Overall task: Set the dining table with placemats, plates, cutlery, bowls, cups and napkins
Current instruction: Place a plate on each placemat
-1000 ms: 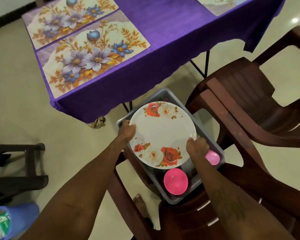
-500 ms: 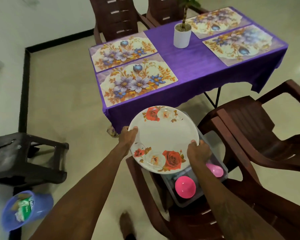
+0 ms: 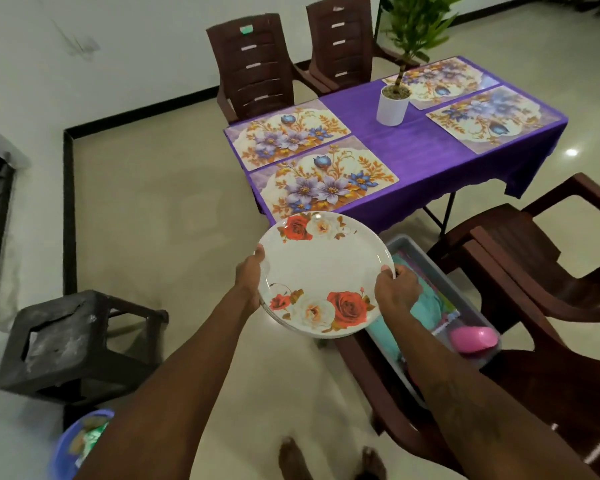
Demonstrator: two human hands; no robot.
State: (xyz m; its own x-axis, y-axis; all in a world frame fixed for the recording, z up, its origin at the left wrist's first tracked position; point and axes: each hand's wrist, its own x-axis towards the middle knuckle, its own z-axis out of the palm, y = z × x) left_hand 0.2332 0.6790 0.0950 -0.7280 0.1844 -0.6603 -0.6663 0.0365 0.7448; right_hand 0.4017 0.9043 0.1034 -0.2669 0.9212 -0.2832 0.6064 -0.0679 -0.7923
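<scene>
Plates [image 3: 321, 268]: stiff, likely slippery stack; left hand [image 3: 249, 277] and right hand [image 3: 397, 287] grip opposite rims, the sensible hold.

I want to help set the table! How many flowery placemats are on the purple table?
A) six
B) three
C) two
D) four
D. Four show on the purple tablecloth: the nearest placemat, a second placemat behind it, and past the plant pot a third placemat and fourth placemat.
</scene>
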